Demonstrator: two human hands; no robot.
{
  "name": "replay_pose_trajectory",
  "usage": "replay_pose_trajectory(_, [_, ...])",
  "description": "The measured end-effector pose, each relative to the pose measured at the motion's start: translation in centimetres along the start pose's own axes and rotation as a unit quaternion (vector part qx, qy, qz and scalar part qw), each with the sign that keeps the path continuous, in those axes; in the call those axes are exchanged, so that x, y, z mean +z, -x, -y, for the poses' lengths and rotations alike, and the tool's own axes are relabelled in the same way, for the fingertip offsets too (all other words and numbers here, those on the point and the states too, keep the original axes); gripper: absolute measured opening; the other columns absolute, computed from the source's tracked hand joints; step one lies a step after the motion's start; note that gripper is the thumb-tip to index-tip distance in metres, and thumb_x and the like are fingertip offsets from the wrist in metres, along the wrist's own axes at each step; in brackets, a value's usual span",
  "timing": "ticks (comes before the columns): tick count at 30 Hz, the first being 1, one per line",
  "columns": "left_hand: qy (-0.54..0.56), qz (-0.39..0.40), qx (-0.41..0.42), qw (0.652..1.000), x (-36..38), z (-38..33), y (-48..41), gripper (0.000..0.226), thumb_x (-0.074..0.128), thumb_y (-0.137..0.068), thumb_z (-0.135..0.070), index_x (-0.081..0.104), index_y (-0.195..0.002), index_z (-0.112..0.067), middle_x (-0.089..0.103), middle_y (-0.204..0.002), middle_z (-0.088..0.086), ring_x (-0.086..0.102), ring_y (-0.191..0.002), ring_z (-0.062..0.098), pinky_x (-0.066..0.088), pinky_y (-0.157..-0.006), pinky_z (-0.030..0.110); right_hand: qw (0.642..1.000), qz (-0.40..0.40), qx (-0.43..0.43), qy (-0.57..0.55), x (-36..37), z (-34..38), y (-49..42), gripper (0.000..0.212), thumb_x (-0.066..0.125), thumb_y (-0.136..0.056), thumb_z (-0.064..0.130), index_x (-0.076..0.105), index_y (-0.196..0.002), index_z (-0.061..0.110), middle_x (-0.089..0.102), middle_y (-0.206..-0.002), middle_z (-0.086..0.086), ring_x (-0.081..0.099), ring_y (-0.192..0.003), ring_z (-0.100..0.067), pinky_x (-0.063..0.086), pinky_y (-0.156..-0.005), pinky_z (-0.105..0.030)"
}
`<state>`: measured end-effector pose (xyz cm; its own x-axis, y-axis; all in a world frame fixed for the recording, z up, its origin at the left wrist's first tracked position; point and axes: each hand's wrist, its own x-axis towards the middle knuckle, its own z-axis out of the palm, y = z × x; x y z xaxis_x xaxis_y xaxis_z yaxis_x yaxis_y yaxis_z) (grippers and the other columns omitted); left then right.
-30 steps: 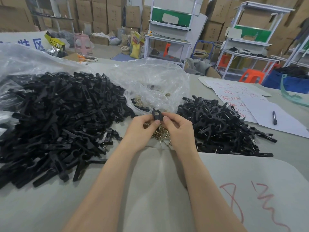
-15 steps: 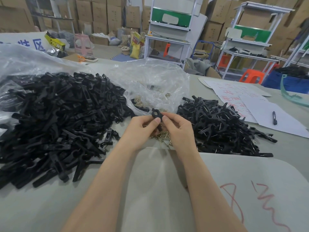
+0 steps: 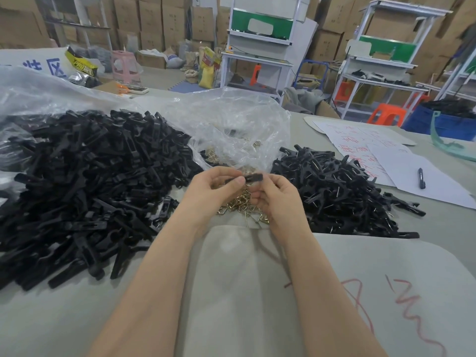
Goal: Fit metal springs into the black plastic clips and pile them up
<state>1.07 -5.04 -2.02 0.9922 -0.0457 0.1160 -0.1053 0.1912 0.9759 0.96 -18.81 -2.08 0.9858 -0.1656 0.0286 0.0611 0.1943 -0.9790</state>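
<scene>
My left hand (image 3: pixel 210 188) and my right hand (image 3: pixel 277 195) meet at the table's middle and pinch one black plastic clip (image 3: pixel 251 178) that lies level between the fingertips. Right below them sits a small heap of brass-coloured metal springs (image 3: pixel 240 206). A large heap of black clip parts (image 3: pixel 85 181) spreads to the left. A smaller pile of assembled clips (image 3: pixel 337 191), with metal showing in them, lies to the right. Whether a spring is in the held clip is hidden by my fingers.
A clear plastic bag (image 3: pixel 231 124) with more springs stands behind my hands. White papers with red writing (image 3: pixel 360 143) and a pen (image 3: pixel 420 177) lie at the right. A beige sheet (image 3: pixel 257 292) with red marks covers the near table. Shelves and cartons stand beyond.
The clip stood upright between my fingertips before; now it lies level. My hands have drawn slightly apart along it, over the springs.
</scene>
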Motion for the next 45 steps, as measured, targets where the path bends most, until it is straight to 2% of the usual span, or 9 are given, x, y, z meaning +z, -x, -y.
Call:
replay_pose_trajectory(2, [0.124, -0.072, -0.027, 0.989, -0.5, 0.0, -0.6, 0.01, 0.063, -0.086, 0.0, 0.065, -0.091, -0.008, 0.069, -0.081, 0.005, 0.069, -0.075, 0.011, 0.056, -0.072, 0.017, 0.965, -0.046, -0.049, 0.254, -0.4, 0.0, 0.0, 0.024, 0.066, -0.088, 0.036, 0.061, -0.09, 0.013, 0.066, -0.078, 0.0, 0.06, -0.073, -0.014, 0.051, -0.07, -0.029])
replay_pose_trajectory(5, [0.287, -0.149, -0.066, 0.944, -1.7, 0.0, -1.3, 0.012, 0.058, -0.089, 0.004, 0.063, -0.099, -0.001, 0.069, -0.088, 0.009, 0.07, -0.076, 0.01, 0.054, -0.084, 0.019, 0.818, 0.001, -0.013, 0.574, -0.4, 0.3, 0.6, 0.036, 0.068, -0.08, 0.05, 0.059, -0.095, 0.019, 0.061, -0.091, 0.005, 0.058, -0.09, -0.018, 0.043, -0.075, -0.03])
replay_pose_trajectory(9, [0.391, -0.168, -0.124, 0.896, -2.1, -0.3, -1.2, 0.008, 0.06, -0.088, 0.002, 0.064, -0.095, 0.005, 0.067, -0.096, 0.014, 0.069, -0.088, 0.017, 0.057, -0.073, 0.019, 0.74, 0.064, 0.041, 0.668, 1.0, 0.1, 0.7, 0.032, 0.068, -0.085, 0.032, 0.056, -0.108, 0.013, 0.061, -0.113, -0.007, 0.058, -0.104, -0.028, 0.04, -0.076, -0.029])
replay_pose_trajectory(16, [0.437, -0.135, -0.154, 0.876, -2.0, -0.6, -0.6, 0.012, 0.059, -0.091, -0.003, 0.062, -0.1, 0.003, 0.068, -0.104, 0.017, 0.067, -0.1, 0.02, 0.058, -0.079, 0.026, 0.777, 0.017, -0.063, 0.626, 3.3, -1.9, -0.1, 0.024, 0.045, -0.091, 0.004, 0.054, -0.114, 0.007, 0.059, -0.114, -0.014, 0.056, -0.105, -0.032, 0.04, -0.08, -0.032])
replay_pose_trajectory(23, [0.38, -0.113, -0.18, 0.9, -1.8, -0.2, -0.9, 0.008, 0.056, -0.093, -0.005, 0.063, -0.095, -0.001, 0.068, -0.098, 0.011, 0.061, -0.08, 0.008, 0.054, -0.073, 0.017, 0.947, -0.019, -0.036, 0.318, 0.8, -1.4, -1.6, 0.021, 0.052, -0.093, 0.006, 0.063, -0.111, 0.008, 0.069, -0.098, -0.007, 0.065, -0.078, -0.015, 0.055, -0.076, -0.031])
replay_pose_trajectory(28, [0.394, -0.059, -0.2, 0.895, -1.2, -0.6, -0.7, 0.014, 0.056, -0.09, 0.002, 0.059, -0.101, 0.01, 0.066, -0.102, 0.025, 0.068, -0.088, 0.022, 0.058, -0.074, 0.023, 0.984, 0.016, 0.003, 0.176, -0.8, 0.3, -1.9, 0.026, 0.05, -0.094, -0.003, 0.063, -0.11, 0.012, 0.069, -0.078, -0.001, 0.07, -0.067, -0.006, 0.056, -0.067, -0.016])
replay_pose_trajectory(35, [0.355, -0.018, -0.201, 0.913, -0.9, -0.3, -0.6, 0.02, 0.053, -0.095, -0.012, 0.06, -0.105, 0.004, 0.073, -0.093, 0.014, 0.072, -0.075, 0.014, 0.059, -0.069, 0.023, 0.954, -0.026, -0.097, 0.282, -0.3, 0.0, -1.4, 0.012, 0.055, -0.093, 0.004, 0.064, -0.099, 0.009, 0.064, -0.078, 0.002, 0.07, -0.071, -0.014, 0.058, -0.079, -0.032])
replay_pose_trajectory(39, [0.346, -0.032, -0.189, 0.918, -1.1, -0.1, -0.7, 0.023, 0.053, -0.096, -0.014, 0.059, -0.112, 0.002, 0.073, -0.093, 0.009, 0.071, -0.074, 0.011, 0.058, -0.064, 0.022, 0.878, 0.02, -0.168, 0.448, 0.5, 0.1, -1.5, 0.026, 0.049, -0.093, 0.005, 0.06, -0.116, 0.009, 0.062, -0.094, 0.001, 0.06, -0.093, -0.018, 0.047, -0.086, -0.027])
replay_pose_trajectory(45, [0.311, -0.059, -0.186, 0.93, -1.2, 0.0, -0.9, 0.014, 0.056, -0.095, -0.015, 0.061, -0.103, -0.005, 0.073, -0.091, 0.005, 0.067, -0.074, 0.007, 0.057, -0.071, 0.02, 0.821, 0.043, -0.107, 0.559, 0.5, 1.3, -2.0, 0.032, 0.043, -0.094, 0.006, 0.069, -0.11, 0.015, 0.065, -0.116, -0.008, 0.059, -0.103, -0.024, 0.047, -0.094, -0.037])
